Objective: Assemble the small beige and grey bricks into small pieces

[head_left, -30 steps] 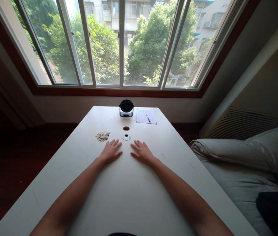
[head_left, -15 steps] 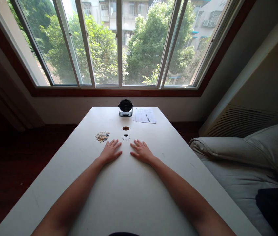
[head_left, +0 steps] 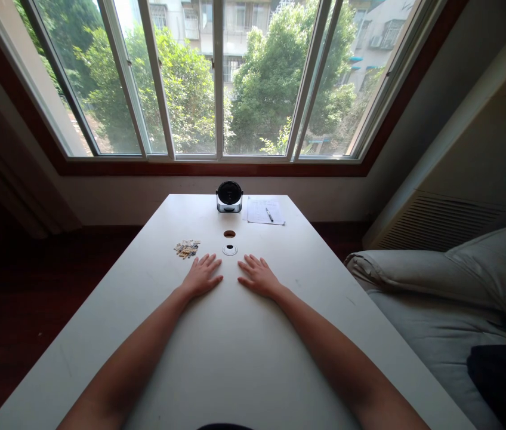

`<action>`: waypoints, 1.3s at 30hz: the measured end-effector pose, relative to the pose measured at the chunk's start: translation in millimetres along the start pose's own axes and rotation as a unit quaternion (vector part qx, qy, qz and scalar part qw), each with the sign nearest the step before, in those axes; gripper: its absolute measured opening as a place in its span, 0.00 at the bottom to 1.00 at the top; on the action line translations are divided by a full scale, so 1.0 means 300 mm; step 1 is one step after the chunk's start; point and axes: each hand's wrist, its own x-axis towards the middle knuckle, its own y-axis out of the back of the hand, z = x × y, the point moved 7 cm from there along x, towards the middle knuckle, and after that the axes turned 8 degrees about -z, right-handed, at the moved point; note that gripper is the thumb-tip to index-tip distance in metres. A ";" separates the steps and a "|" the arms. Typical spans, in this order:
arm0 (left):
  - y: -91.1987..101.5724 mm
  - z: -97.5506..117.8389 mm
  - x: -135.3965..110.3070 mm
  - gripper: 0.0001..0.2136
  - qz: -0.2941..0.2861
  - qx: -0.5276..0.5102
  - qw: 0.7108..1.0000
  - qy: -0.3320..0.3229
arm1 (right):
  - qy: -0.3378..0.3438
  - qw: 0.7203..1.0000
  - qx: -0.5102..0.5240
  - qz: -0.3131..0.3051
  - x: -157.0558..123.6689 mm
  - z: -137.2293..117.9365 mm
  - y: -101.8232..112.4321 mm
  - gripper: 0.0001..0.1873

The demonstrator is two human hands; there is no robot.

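Left hand (head_left: 201,276) and right hand (head_left: 259,277) flat on the bench (head_left: 235,358), spread open, holding nothing, just short of a white ring (head_left: 230,250); left of the ring, a patch of small pieces (head_left: 187,249); beyond it, a brown disc (head_left: 230,234), then a round black device (head_left: 229,197).

The view has rolled level since a second ago: the window sill (head_left: 217,169) now runs straight across, its 3 o'clock end slightly up and its 9 o'clock end slightly down. The grey sofa cushion (head_left: 472,275) at 3 o'clock from the white table (head_left: 235,358) sits a little higher in frame.
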 end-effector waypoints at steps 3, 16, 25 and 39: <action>0.001 0.001 0.000 0.30 0.000 0.000 1.000 0.001 | -0.003 1.000 -0.001 -0.003 0.002 0.002 -0.002 0.38; 0.010 0.010 -0.001 0.29 -0.003 0.002 1.000 0.000 | -0.011 1.000 -0.007 -0.006 0.015 0.014 -0.013 0.37; 0.005 0.007 -0.001 0.29 0.005 0.002 1.000 0.002 | -0.054 0.998 -0.010 -0.011 0.014 -0.027 -0.025 0.40; 0.008 0.011 -0.004 0.29 -0.003 -0.007 1.000 0.005 | -0.033 0.999 -0.001 -0.003 0.005 -0.010 -0.011 0.37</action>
